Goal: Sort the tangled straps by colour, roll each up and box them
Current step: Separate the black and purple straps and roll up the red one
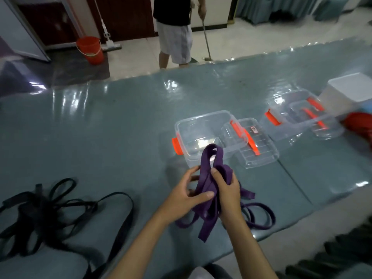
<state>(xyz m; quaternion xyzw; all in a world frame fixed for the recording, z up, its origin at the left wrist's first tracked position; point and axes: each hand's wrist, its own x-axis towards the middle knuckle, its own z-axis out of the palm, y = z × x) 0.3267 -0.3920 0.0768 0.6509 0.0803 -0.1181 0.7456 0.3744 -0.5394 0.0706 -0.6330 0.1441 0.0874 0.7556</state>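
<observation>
Glossy grey-green table (120, 121) under everything. Tangle of black webbing straps (46, 214) lies at my left, well apart, for later. Nearest clear plastic box with orange latches (201, 133) stands open just beyond my hands. Purple flat strap (209, 190) bunched above table, loose loops trailing right. My left hand (187, 196) pinches bundle; my right hand (225, 186) clamps round it. Advice: keep folds flat, gather trailing loops, roll tight before boxing.

A glossy grey-green table (100, 127) carries tangled black straps (40, 214), trailing purple strap loops (259, 216), two clear plastic boxes with orange latches (193, 133) (285, 115) and red straps (360, 125).
</observation>
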